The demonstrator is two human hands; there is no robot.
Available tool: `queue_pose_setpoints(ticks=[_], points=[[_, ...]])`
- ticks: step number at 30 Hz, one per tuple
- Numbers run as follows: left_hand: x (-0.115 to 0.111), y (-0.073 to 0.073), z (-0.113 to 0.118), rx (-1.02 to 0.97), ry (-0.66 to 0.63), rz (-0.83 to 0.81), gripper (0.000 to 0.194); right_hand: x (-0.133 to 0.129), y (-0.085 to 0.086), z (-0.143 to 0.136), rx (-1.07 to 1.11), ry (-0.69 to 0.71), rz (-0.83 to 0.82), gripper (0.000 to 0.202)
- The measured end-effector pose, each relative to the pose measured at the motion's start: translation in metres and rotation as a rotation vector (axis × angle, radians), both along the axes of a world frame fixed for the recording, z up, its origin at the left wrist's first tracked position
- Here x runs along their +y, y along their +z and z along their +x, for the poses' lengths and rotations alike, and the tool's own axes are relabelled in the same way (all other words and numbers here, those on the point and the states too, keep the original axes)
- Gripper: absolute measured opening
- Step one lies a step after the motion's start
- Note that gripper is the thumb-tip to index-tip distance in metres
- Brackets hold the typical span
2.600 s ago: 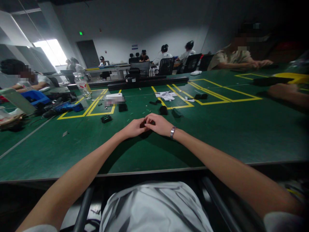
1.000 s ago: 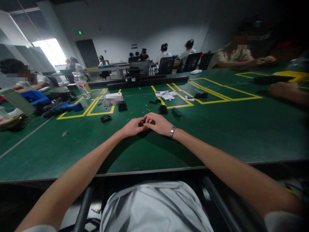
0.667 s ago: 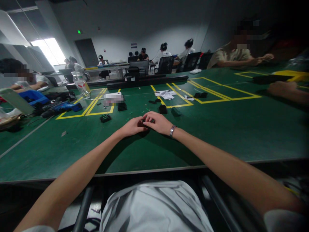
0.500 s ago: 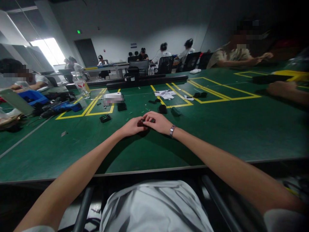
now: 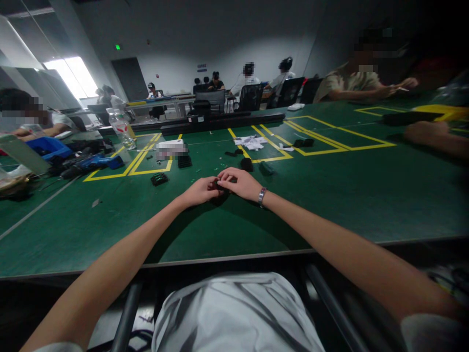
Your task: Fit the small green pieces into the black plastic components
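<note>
My left hand (image 5: 200, 191) is closed around a small dark part (image 5: 217, 186), mostly hidden by the fingers, just above the green table. From the other side my right hand (image 5: 242, 185), with a metal watch at the wrist, brings its thumb and fingertips together at the top of that part. Whatever lies between those right fingertips is too small to make out. Beyond the hands sit a black block (image 5: 246, 164) and a dark translucent piece (image 5: 266, 168). Tiny greenish bits (image 5: 198, 170) are scattered near the left fingers. A black holder with green pieces (image 5: 159, 179) lies farther left.
A black ribbed block (image 5: 184, 161), white crumpled paper (image 5: 252, 142) and black pieces (image 5: 304, 143) lie farther back. At left are a clear bottle (image 5: 122, 129), a blue-and-black power tool (image 5: 97, 164) and a blue bin (image 5: 49, 146). Co-workers sit around; one's hand (image 5: 427, 133) rests at right.
My right fingers have closed in over the dark part, and less of it shows between the hands. Both hands stay in about the same place.
</note>
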State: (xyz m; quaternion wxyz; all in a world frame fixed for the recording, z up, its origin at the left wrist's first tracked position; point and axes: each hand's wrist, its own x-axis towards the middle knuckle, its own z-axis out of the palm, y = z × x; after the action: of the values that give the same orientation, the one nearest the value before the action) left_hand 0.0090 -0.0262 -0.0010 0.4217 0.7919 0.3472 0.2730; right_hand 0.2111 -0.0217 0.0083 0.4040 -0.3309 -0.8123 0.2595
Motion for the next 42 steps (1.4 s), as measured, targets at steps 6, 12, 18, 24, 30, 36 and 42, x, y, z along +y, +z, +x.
queue_pose_setpoints(ticks=[6,12,18,24,30,36,42], points=[[-0.0033,0.0049,0.0004,0.018,0.018,-0.004,0.038,0.0004,0.0007,0.0022,0.007,0.003,0.011,0.021],[-0.0052,0.0096,0.0006,0.047,0.026,0.01,0.041,-0.004,0.0066,0.0018,0.013,-0.005,-0.115,0.033],[-0.004,0.0073,0.0004,0.05,0.02,0.021,0.043,-0.0008,0.004,0.002,0.026,-0.002,-0.132,0.034],[-0.005,0.0068,0.0001,0.043,0.005,0.011,0.044,0.0022,-0.0005,0.0027,0.047,0.003,-0.13,0.034],[-0.0028,0.0022,-0.0004,0.027,0.02,0.002,0.044,0.0033,-0.0026,0.0027,0.04,-0.007,-0.104,0.032],[-0.0016,0.0015,0.0007,0.002,0.031,-0.023,0.044,0.0034,-0.0002,0.0032,0.033,-0.001,0.118,0.025],[-0.0032,0.0039,0.0018,-0.008,0.016,-0.017,0.047,0.0045,-0.0009,0.0028,0.047,0.007,0.144,0.025]])
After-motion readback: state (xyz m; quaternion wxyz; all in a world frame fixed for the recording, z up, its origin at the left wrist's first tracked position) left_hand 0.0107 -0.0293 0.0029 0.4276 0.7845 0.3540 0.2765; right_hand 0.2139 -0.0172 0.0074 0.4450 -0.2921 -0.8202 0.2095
